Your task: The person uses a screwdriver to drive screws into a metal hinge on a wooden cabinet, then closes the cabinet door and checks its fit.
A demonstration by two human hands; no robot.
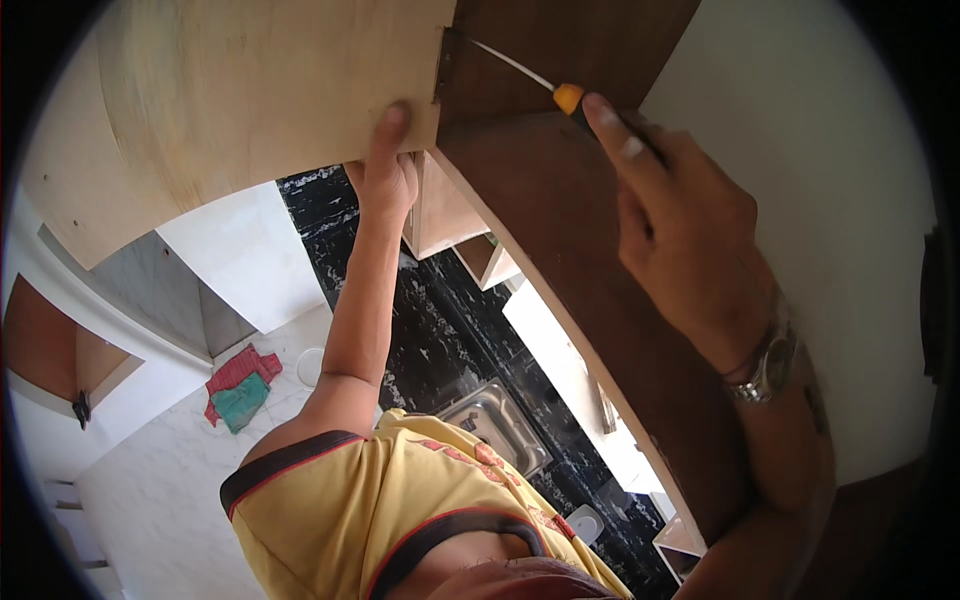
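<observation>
My right hand (685, 225) grips a screwdriver (568, 97) with a yellow and dark handle, its index finger stretched along it. The thin metal shaft points left, its tip at or very near a dark hinge (441, 65) between a pale wooden cabinet door (250, 90) and the brown cabinet side (560, 50). Whether the tip sits in a screw is too small to tell. My left hand (385, 170) holds the door's lower edge by the hinged corner, thumb on its face and fingers curled behind.
Below lies a black patterned countertop (420, 330) with a steel sink (500, 425). Red and green cloths (240, 390) lie on the pale floor (180, 460). The cabinet's long front edge (560, 300) runs beside my body. A pale wall (830, 200) stands at right.
</observation>
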